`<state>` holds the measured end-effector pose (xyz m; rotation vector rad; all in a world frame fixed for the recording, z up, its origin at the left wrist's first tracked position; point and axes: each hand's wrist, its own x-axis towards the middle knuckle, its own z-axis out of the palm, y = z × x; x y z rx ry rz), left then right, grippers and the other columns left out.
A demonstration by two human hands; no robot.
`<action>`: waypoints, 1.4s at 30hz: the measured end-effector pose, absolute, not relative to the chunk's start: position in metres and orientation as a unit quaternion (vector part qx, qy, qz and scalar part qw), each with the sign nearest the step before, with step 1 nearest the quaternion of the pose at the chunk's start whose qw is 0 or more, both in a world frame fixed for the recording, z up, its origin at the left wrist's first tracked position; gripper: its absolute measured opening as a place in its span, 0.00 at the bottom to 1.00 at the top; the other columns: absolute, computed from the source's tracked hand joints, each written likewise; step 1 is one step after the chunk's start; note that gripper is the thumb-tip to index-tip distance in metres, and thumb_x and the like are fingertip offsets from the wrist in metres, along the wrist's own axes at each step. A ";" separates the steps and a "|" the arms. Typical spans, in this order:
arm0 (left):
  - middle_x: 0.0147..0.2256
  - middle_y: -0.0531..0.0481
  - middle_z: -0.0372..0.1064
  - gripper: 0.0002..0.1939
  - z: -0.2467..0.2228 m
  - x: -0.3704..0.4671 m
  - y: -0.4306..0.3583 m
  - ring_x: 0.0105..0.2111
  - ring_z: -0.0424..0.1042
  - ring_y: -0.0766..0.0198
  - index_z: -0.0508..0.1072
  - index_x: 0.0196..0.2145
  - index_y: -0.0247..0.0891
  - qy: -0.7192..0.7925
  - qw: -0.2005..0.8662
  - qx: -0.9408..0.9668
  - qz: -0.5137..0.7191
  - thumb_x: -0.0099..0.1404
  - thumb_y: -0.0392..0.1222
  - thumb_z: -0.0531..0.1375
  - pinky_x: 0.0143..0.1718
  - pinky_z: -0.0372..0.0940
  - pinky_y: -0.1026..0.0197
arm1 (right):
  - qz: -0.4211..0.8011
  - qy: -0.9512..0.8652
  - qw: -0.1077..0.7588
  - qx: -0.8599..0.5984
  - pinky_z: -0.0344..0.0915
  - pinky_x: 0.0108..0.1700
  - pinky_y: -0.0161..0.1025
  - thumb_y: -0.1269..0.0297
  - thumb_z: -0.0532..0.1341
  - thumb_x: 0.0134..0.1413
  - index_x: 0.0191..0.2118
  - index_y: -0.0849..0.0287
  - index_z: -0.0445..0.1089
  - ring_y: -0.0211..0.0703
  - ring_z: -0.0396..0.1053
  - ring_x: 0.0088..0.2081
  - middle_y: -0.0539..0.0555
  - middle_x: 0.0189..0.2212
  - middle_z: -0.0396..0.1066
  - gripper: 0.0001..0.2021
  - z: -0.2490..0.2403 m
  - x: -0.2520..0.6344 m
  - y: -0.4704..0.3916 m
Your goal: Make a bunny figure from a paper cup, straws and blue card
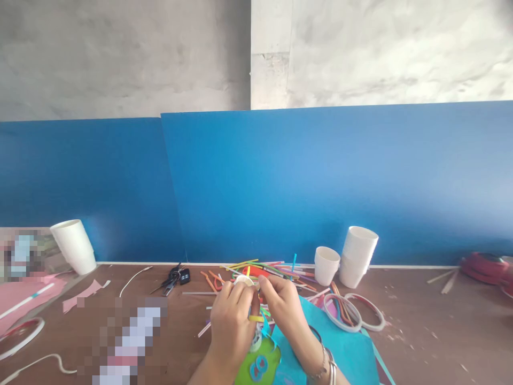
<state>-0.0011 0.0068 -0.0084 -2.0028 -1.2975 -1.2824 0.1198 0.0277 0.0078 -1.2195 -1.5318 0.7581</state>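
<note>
My left hand [234,318] is closed round a small white paper cup [244,280], whose rim shows above the fingers. A short yellow piece [248,271] stands up at the cup's edge. My right hand [284,307] is beside it, thumb and fingers pinched at the cup's right side; what they hold is too small to make out. A yellow strip [256,318] shows beside my left hand. Below the hands lie blue paper [336,342] and green paper [243,371] with small blue ring shapes [258,368].
Coloured straws [276,266] lie behind the hands. White cups [326,266] and a cup stack [358,256] stand right, more cups [75,247] left. Tape rings [342,313], keys [174,278], pink paper [85,295] and a red object [483,268] lie on the brown table [425,331].
</note>
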 end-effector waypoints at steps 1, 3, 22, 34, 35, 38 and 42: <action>0.26 0.51 0.69 0.10 -0.008 -0.001 0.007 0.28 0.64 0.61 0.72 0.30 0.41 -0.472 0.212 -0.721 -0.462 0.66 0.34 0.53 0.33 0.57 0.59 | 0.328 -0.639 0.498 -0.487 0.50 0.23 0.33 0.58 0.52 0.53 0.17 0.57 0.54 0.35 0.52 0.21 0.45 0.15 0.52 0.17 0.008 0.121 0.028; 0.26 0.51 0.70 0.09 -0.008 -0.002 0.008 0.28 0.64 0.61 0.72 0.30 0.41 -0.479 0.214 -0.716 -0.460 0.66 0.34 0.53 0.33 0.58 0.59 | 0.339 -0.657 0.489 -0.463 0.53 0.25 0.33 0.59 0.53 0.53 0.18 0.57 0.58 0.36 0.55 0.23 0.46 0.17 0.56 0.15 0.010 0.122 0.027; 0.26 0.50 0.69 0.09 -0.010 -0.003 0.008 0.28 0.63 0.60 0.72 0.31 0.39 -0.465 0.227 -0.727 -0.452 0.65 0.35 0.54 0.31 0.56 0.59 | 0.294 -0.671 0.457 -0.504 0.49 0.24 0.32 0.67 0.52 0.44 0.17 0.57 0.56 0.35 0.52 0.22 0.45 0.15 0.53 0.09 0.015 0.123 0.023; 0.27 0.51 0.71 0.08 -0.007 -0.004 0.010 0.29 0.62 0.61 0.72 0.30 0.40 -0.452 0.194 -0.715 -0.496 0.64 0.33 0.55 0.34 0.56 0.61 | 0.299 -0.699 0.456 -0.461 0.51 0.26 0.32 0.66 0.52 0.48 0.20 0.58 0.59 0.36 0.55 0.24 0.46 0.18 0.57 0.09 0.021 0.126 0.020; 0.28 0.51 0.71 0.08 -0.006 -0.004 0.010 0.30 0.63 0.61 0.72 0.30 0.40 -0.457 0.169 -0.718 -0.498 0.64 0.33 0.55 0.34 0.56 0.61 | 0.295 -0.702 0.455 -0.461 0.51 0.26 0.32 0.66 0.51 0.48 0.19 0.58 0.58 0.36 0.55 0.24 0.46 0.18 0.56 0.09 0.021 0.128 0.022; 0.27 0.51 0.71 0.08 0.004 -0.007 0.009 0.32 0.65 0.61 0.71 0.27 0.40 -0.491 0.036 -0.710 -0.504 0.63 0.37 0.56 0.36 0.56 0.61 | 0.268 -0.706 0.445 -0.482 0.50 0.25 0.32 0.68 0.51 0.46 0.19 0.58 0.58 0.36 0.55 0.23 0.46 0.17 0.56 0.08 0.019 0.137 0.029; 0.26 0.53 0.69 0.10 0.021 -0.017 0.010 0.30 0.66 0.62 0.70 0.24 0.39 -0.531 -0.248 -0.651 -0.483 0.60 0.45 0.57 0.34 0.57 0.63 | 0.173 -0.685 0.397 -0.586 0.48 0.24 0.33 0.68 0.52 0.46 0.18 0.57 0.57 0.36 0.54 0.21 0.46 0.15 0.56 0.09 0.012 0.161 0.045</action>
